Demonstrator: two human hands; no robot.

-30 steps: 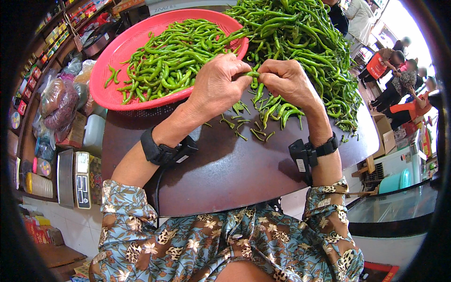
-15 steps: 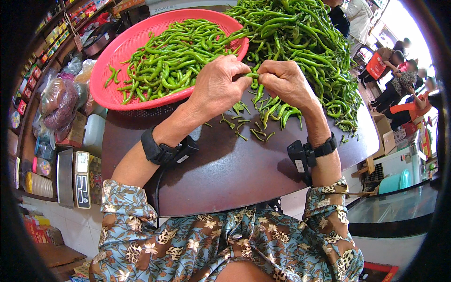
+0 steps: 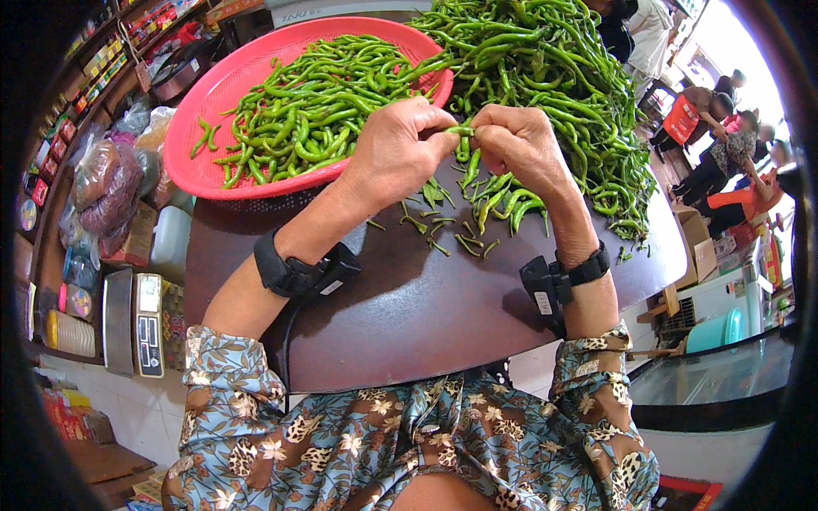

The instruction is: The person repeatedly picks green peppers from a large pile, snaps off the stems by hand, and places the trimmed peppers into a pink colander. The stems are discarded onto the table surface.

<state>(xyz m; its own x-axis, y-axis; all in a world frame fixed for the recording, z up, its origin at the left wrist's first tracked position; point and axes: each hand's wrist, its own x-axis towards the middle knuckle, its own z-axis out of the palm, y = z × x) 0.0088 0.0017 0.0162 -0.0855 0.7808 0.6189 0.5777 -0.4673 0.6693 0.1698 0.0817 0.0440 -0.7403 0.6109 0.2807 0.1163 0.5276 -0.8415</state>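
Between my two hands, over the table, is a green chili pepper (image 3: pixel 461 131), mostly covered by fingers. My left hand (image 3: pixel 394 157) pinches one end of it with thumb and forefinger. Closed at the other end is my right hand (image 3: pixel 524 152), its fingertips against the pepper; what lies inside that grip is hidden. A pink perforated basket (image 3: pixel 181 146) at the left holds many loose chili peppers (image 3: pixel 319 106). Beyond my right hand rises a tall heap of chili peppers (image 3: pixel 545 72). Short cut-off stems (image 3: pixel 466 244) lie scattered on the table below my hands.
The dark brown table (image 3: pixel 383 328) has a curved near edge at my waist. Left of it stand a scale (image 3: pixel 150 328), a white jug (image 3: pixel 173 234) and filled plastic bags (image 3: pixel 106 183). A cardboard box (image 3: pixel 694 243) and several people are off to the right.
My right hand has turned slightly and its fingertips have drawn a little away from the left, so more of the pepper's end shows. My left hand has barely moved.
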